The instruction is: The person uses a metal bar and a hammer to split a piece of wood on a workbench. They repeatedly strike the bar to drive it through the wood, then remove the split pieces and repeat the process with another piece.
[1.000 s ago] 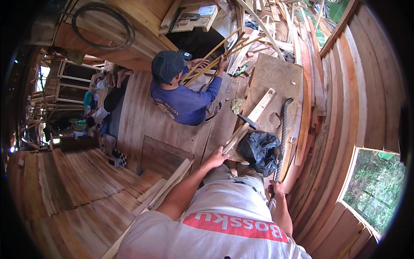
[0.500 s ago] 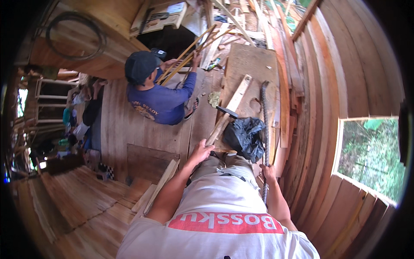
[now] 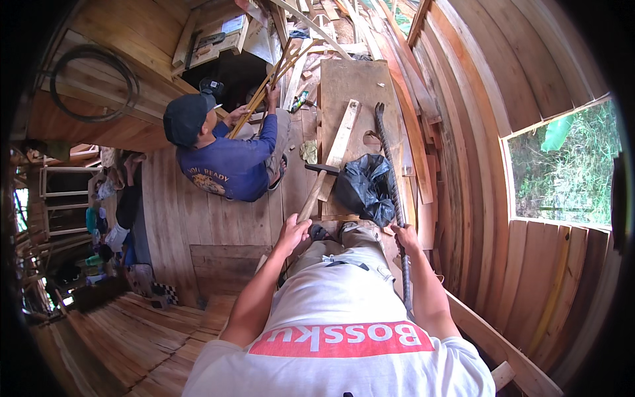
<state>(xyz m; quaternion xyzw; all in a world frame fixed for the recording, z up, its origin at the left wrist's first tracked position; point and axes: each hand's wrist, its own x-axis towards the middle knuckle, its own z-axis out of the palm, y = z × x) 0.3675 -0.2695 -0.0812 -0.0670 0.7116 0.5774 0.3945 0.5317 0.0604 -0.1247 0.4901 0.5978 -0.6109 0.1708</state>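
Clearly, the hammer [image 3: 312, 199]: I have it over the board's left edge, toward the near-left corner, its head away from the body; whether it touches anything there I cannot tell.
Left hand [image 3: 294, 233]: fingers wrapped round the handle's lower end.
Iron bar [image 3: 389, 155]: ridged, bent at its far tip, reaching over the board's right half and back past the near edge.
Right hand [image 3: 405, 237]: curled round the bar, just off the near-right corner.
Key relation: hammer head lies ahead and slightly right of the left hand, the nearer one; its handle slants away rightward, while the bar's long axis runs almost straight away.
Board [image 3: 333, 81]: carries a wooden strip [image 3: 344, 135] by the left edge and a black plastic bag [image 3: 367, 188] near the near edge, between both tools.
Writing: I see white letters on a red band across the white shirt [image 3: 304, 304], inverted from here; pale print marks the co-worker's blue shirt [image 3: 228, 162].
Beyond: the co-worker grips slender sticks [image 3: 259, 99], left of the board.
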